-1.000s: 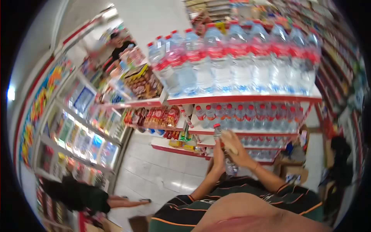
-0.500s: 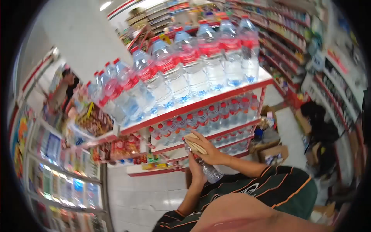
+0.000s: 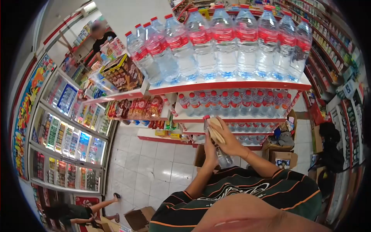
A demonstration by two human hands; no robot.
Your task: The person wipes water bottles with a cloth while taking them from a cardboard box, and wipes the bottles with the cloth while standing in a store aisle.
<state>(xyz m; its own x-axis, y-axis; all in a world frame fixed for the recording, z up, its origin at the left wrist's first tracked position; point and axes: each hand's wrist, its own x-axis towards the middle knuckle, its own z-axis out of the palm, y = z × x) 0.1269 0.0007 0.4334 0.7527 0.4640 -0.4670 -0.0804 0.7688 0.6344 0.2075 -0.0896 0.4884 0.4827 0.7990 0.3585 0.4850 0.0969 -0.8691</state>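
Observation:
My left hand is wrapped around a clear plastic water bottle with a red cap, tilted in front of my chest. In my right hand is a folded beige cloth, pressed against the upper side of that bottle. The cloth and fingers hide most of the bottle's label. Beyond my hands, a row of large water bottles with red caps and labels stands on the top shelf. Smaller red-capped bottles fill the shelf below.
Snack packs sit on a side shelf to the left, near a glass-door drinks fridge. Cardboard boxes stand by the shelf's right end. One person is behind the shelf; another is at lower left.
The view has turned left and levelled, so the shelf appears farther right and a person at lower left shows. Both hands still hold the bottle and cloth.

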